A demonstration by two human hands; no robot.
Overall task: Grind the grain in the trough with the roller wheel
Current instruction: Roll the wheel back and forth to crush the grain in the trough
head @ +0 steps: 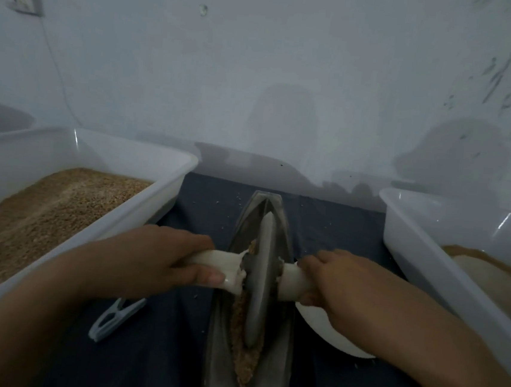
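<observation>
A narrow, boat-shaped metal trough (237,301) is shown lying lengthwise on a dark cloth (154,355), its pointed far end directed at the wall (260,69). A thin grey roller wheel (260,275) is seated on edge in the groove, with coarse brown grain (242,366) packed along the channel beside and in front of it. The wheel is crossed by a pale axle handle (222,263), whose wrapping is seen ragged where it meets the disc. The left end is gripped by the left hand (154,258), fingers over the top and thumb along the near side; the right end is gripped by the right hand (342,282) in like manner.

A white bin (169,166) heaped with tan grain is set to the left of the trough, and a second white bin (406,233) to the right, its contents only partly shown. A white bowl (328,334) is largely covered by the right hand and forearm. A pale clothes peg (114,317) is partly hidden beneath the left forearm. The near end of the trough is cut off by the lower edge, and the scene is dim and soft, so fine grain texture cannot be resolved.
</observation>
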